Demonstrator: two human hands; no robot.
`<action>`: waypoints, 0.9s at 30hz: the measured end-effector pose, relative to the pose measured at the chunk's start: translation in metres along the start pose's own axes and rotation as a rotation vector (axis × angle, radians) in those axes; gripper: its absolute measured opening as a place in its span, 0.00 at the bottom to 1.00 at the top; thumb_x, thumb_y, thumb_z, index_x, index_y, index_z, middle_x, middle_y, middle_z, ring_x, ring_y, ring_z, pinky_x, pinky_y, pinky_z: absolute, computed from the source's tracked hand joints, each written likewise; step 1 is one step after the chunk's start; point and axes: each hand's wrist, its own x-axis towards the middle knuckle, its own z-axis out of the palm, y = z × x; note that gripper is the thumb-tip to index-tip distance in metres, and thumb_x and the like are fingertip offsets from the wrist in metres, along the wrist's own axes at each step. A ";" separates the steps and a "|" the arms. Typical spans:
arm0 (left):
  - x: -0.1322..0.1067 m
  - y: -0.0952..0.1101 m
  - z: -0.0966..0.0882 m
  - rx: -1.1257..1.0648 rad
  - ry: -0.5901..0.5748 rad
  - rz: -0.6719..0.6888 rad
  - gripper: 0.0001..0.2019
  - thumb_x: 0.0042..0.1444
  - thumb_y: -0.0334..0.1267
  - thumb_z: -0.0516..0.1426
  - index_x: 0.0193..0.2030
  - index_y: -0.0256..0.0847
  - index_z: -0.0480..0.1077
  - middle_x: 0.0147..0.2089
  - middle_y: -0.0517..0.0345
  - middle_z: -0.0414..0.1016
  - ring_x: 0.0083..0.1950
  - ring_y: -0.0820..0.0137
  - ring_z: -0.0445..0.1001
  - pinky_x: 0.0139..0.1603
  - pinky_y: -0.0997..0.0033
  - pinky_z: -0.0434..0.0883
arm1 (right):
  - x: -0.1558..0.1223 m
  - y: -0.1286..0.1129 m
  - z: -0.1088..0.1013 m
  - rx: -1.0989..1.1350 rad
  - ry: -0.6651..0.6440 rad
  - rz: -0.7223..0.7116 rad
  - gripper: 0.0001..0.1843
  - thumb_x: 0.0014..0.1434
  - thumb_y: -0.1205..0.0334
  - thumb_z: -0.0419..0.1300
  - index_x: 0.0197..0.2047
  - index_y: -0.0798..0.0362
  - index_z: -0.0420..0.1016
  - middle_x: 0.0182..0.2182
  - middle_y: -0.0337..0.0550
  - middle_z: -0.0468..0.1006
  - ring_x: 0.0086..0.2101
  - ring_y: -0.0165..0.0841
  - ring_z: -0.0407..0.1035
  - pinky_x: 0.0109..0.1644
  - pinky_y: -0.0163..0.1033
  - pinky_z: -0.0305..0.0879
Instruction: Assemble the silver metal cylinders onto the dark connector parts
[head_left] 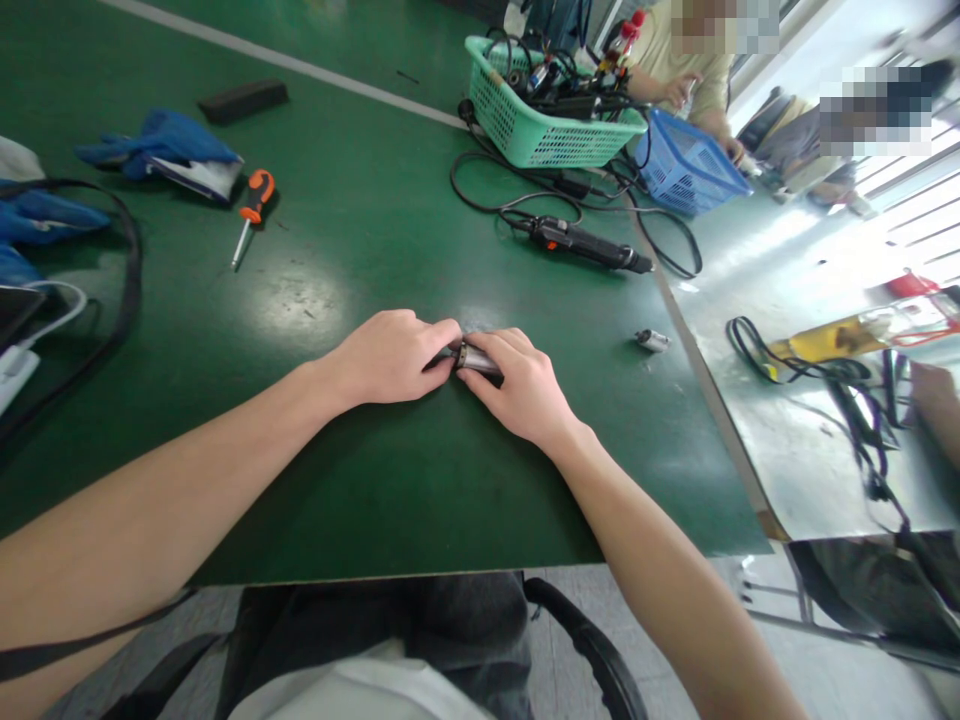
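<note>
Both my hands rest together on the green table, fingers closed round one small dark cylindrical part with a metal end. My left hand grips its left end. My right hand wraps its right end and hides most of it. A small silver cylinder lies on the mat to the right of my right hand, apart from it.
A black electric screwdriver with its cable lies beyond my hands. Behind it stand a green basket of tools and a blue basket. An orange-handled screwdriver and blue cloths lie far left. Other people sit at the back right.
</note>
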 end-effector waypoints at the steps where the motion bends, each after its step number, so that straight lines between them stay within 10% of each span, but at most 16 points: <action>1: 0.000 0.000 0.000 -0.001 -0.003 -0.001 0.13 0.67 0.43 0.50 0.47 0.39 0.73 0.32 0.53 0.80 0.33 0.62 0.77 0.33 0.65 0.63 | 0.000 0.000 0.000 -0.001 0.001 -0.003 0.16 0.67 0.59 0.61 0.57 0.50 0.75 0.47 0.49 0.80 0.48 0.45 0.71 0.55 0.53 0.70; 27: 0.001 0.001 -0.001 -0.001 0.004 0.000 0.12 0.66 0.41 0.50 0.45 0.39 0.72 0.32 0.53 0.80 0.32 0.62 0.77 0.32 0.65 0.62 | 0.000 0.001 0.000 -0.004 0.000 -0.007 0.15 0.67 0.59 0.61 0.56 0.49 0.75 0.47 0.49 0.80 0.47 0.45 0.72 0.55 0.53 0.71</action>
